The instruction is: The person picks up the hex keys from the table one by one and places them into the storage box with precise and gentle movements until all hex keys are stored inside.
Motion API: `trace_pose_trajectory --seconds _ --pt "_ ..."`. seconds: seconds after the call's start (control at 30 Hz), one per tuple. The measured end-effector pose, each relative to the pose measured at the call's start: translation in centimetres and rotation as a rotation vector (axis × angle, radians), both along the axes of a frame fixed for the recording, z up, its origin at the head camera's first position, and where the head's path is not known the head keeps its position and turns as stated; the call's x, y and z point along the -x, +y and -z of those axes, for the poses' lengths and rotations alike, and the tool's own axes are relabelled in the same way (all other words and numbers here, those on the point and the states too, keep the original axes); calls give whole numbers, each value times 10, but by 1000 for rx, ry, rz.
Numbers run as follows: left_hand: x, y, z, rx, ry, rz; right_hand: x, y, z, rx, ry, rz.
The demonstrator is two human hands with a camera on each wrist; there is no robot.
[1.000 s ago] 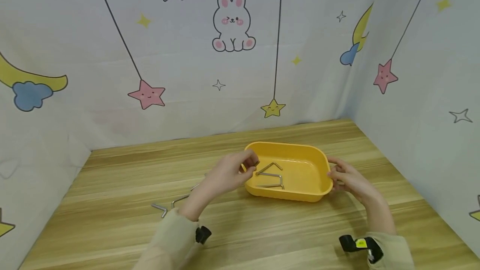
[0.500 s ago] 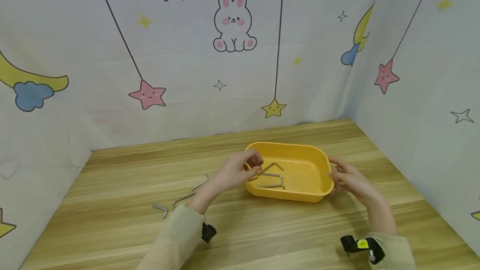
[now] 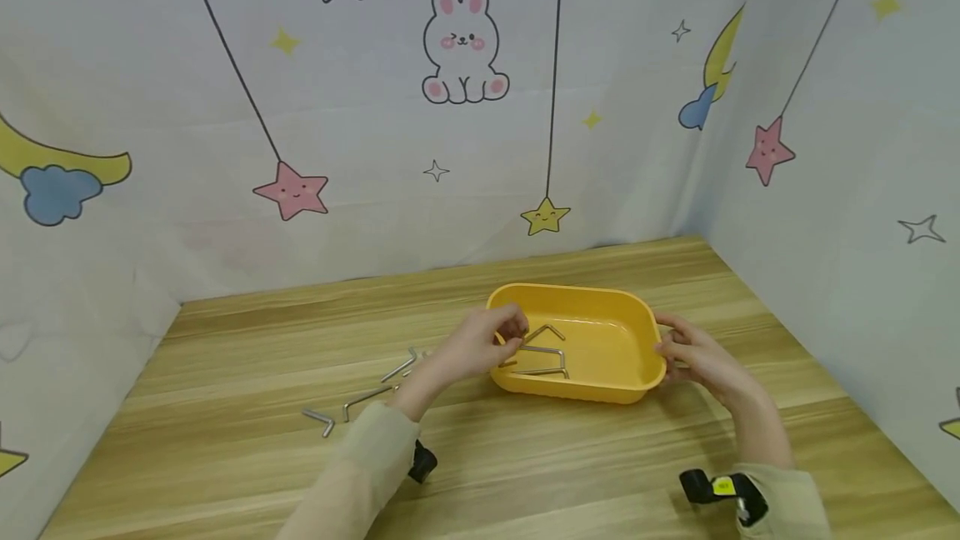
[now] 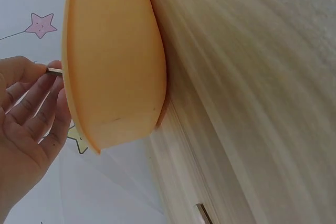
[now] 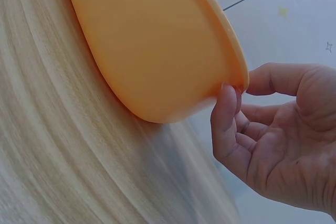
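Note:
A yellow plastic tray [image 3: 645,383] stands on the table with several bent metal hex keys [image 3: 551,372] lying in its left half. Over the tray's left end is my left hand [image 3: 476,344], its fingertips just inside the rim. In the left wrist view the thumb and fingers pinch a short hex key [image 4: 54,71], part of which is hidden behind the tray's wall. At the tray's right end my right hand [image 3: 697,357] holds the rim. The right wrist view shows the thumb on one side of the tray edge [image 5: 231,40] and fingers on the other.
Left of the tray, several more hex keys lie on the wood-grain table [image 3: 247,357], among them a small one [image 3: 322,421] and a longer one [image 3: 367,397]. A white cloth wall [image 3: 375,248] with cartoon prints encloses the back and sides.
My left hand and forearm have shifted slightly right at the tray's left end, uncovering more of the hex keys on the table. My right hand stays on the rim.

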State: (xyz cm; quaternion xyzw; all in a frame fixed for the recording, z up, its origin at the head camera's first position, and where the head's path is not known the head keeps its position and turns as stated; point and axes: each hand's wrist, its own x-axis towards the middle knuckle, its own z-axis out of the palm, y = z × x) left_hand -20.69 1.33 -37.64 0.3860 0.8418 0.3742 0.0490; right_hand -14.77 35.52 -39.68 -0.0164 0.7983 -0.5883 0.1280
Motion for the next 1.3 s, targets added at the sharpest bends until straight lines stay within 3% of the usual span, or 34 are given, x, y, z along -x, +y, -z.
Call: trace_pose_trajectory --seconds 0.6,0.8,1.07,1.3 --pt "7 0 7 -1 19 -24 1 0 -1 -4 17 -6" --pt "9 -2 7 15 3 -79 1 1 0 1 17 -9" --pt "12 0 8 -70 29 -128 0 1 2 -2 10 -3" --pt "12 0 6 -70 33 -162 1 1 2 -8 14 -1"
